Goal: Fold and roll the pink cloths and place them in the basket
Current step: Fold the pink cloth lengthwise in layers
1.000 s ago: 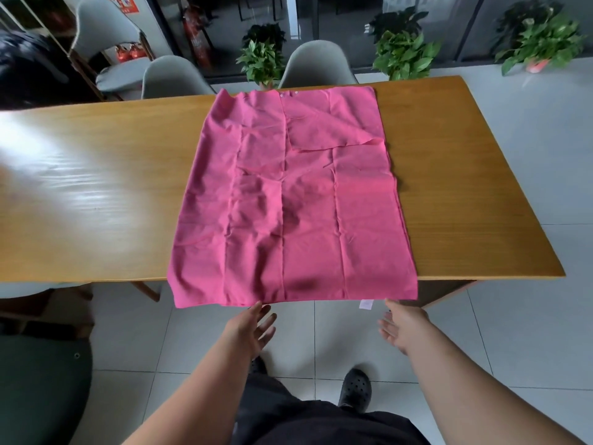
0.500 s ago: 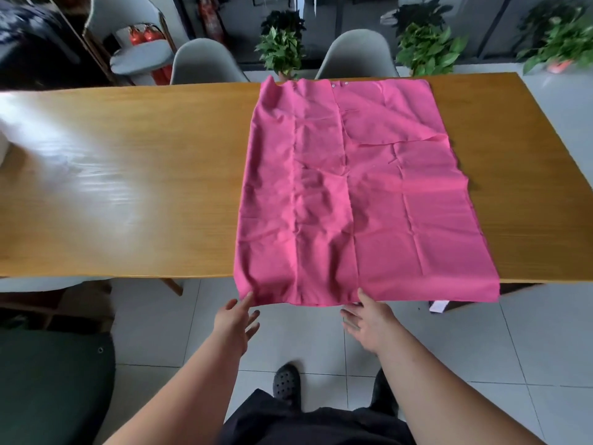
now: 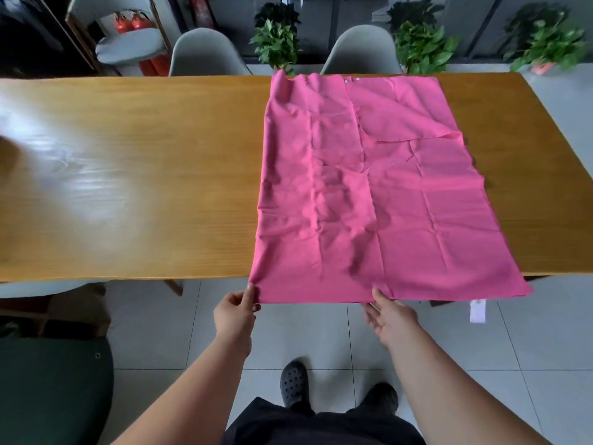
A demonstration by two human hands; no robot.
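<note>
From my station the table (image 3: 128,175) fills most of the view, a long wooden top running left to right with glare on its left half. The cloth (image 3: 369,203) lies flat on the table's right half. It reaches from the table's far edge to its near edge, where the hem hangs just over. It is creased, and one layer is folded across at the table's far right.

Off the table's near left corner stands a dark green chair (image 3: 51,390). Behind the table's far edge two grey chairs (image 3: 205,56) are pushed in, and a third sits further back to the left. Potted plants (image 3: 277,43) stand on the floor beyond the same far edge.

My left grip (image 3: 236,311) is just off the table's near edge and pinches the cloth's near left corner between thumb and curled fingers. My right grip (image 3: 390,316) is at the same edge, further right, at the middle of the hem. Its thumb lies on top of the fabric and its fingers (image 3: 369,313) reach out fairly straight beneath it. Whether they have closed on the cloth I cannot tell from this angle.

Black shoes (image 3: 293,382) stand on the tiles below the table's near edge. A white tag (image 3: 477,311) dangles under the hem near the table's near right corner. Two small snaps (image 3: 346,81) show at the table's far edge.
</note>
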